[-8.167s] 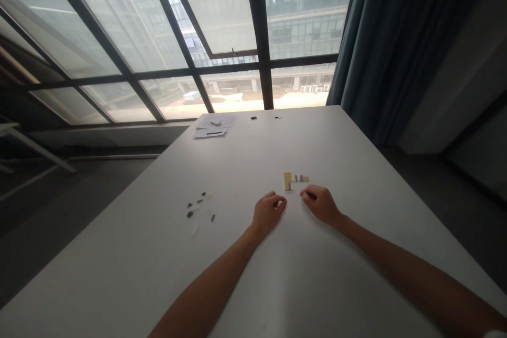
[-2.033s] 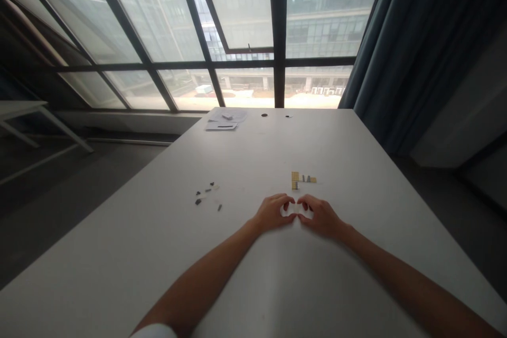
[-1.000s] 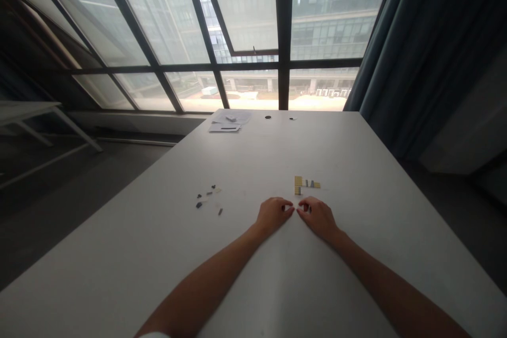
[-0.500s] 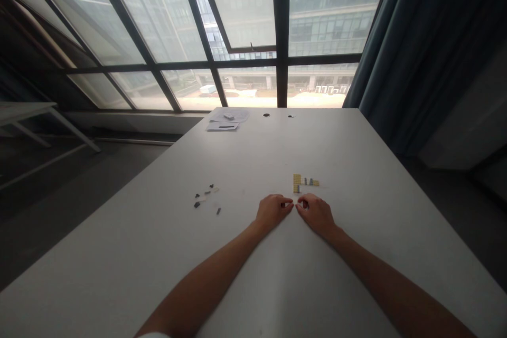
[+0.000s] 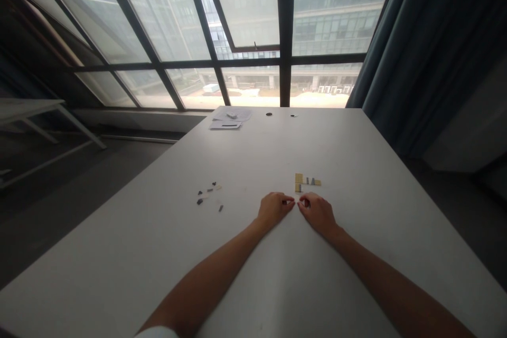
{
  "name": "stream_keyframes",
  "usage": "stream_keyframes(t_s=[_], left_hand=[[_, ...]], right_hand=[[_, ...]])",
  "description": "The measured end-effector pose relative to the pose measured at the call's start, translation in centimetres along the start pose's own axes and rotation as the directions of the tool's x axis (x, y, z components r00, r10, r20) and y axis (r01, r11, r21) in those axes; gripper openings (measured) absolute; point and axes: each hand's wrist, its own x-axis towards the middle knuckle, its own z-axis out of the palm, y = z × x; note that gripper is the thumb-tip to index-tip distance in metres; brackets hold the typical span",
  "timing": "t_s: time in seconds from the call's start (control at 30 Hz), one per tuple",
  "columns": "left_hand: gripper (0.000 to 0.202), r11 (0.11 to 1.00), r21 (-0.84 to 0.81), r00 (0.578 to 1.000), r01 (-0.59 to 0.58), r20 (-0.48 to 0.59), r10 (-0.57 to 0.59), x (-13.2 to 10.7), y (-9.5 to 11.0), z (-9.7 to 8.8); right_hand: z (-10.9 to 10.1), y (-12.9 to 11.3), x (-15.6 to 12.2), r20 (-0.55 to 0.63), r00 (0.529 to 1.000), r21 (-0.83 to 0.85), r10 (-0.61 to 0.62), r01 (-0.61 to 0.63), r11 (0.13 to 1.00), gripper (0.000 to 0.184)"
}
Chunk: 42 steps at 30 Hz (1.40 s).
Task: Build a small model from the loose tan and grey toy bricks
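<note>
My left hand (image 5: pixel 275 207) rests on the table, its thumb and fingertips pinched together. Facing it, my right hand (image 5: pixel 316 209) curls in a similar pinch, the fingertips of the two nearly meeting. Anything between the fingers is too small to make out. Just beyond the fingertips lies a flat arrangement of small yellow, white and grey-blue pieces (image 5: pixel 298 180), set in an upright column with a row running off to the right. Off to the left of my left hand, several loose dark, grey and pale pieces (image 5: pixel 209 190) are scattered.
The white table (image 5: pixel 158 253) stretches to the windows. Papers (image 5: pixel 226 120) with a small object on top lie at its far left corner. Two round dark spots (image 5: pixel 269 114) mark the far edge. A blue curtain (image 5: pixel 392 63) hangs at the right; another table (image 5: pixel 29 107) stands left.
The whole view has shifted slightly. Both hands keep almost the same pinched pose in front of the arrangement, and the pieces lie as before.
</note>
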Motion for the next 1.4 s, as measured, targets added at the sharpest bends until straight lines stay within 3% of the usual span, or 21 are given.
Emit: stream_keyframes(t_s=[0.17,1.1,1.4], left_hand=[[0.028,0.999,0.005,0.999,0.043,0.026,-0.043,0.08,0.32,-0.24],[0.029,0.999,-0.012,0.999,0.037,0.025,-0.037,0.21,-0.01,-0.11],[0.027,0.998,0.010,0.998,-0.055,-0.006,0.055,0.06,-0.66,0.11]], right_hand=[[0.08,0.01,0.07,-0.004,1.000,0.001,-0.010,0.010,1.000,0.010],[-0.24,-0.18,-0.01,0.016,0.999,-0.012,-0.028,0.028,1.000,0.013],[-0.30,-0.17,-0.17,0.016,0.999,-0.007,-0.043,0.043,0.999,0.016]])
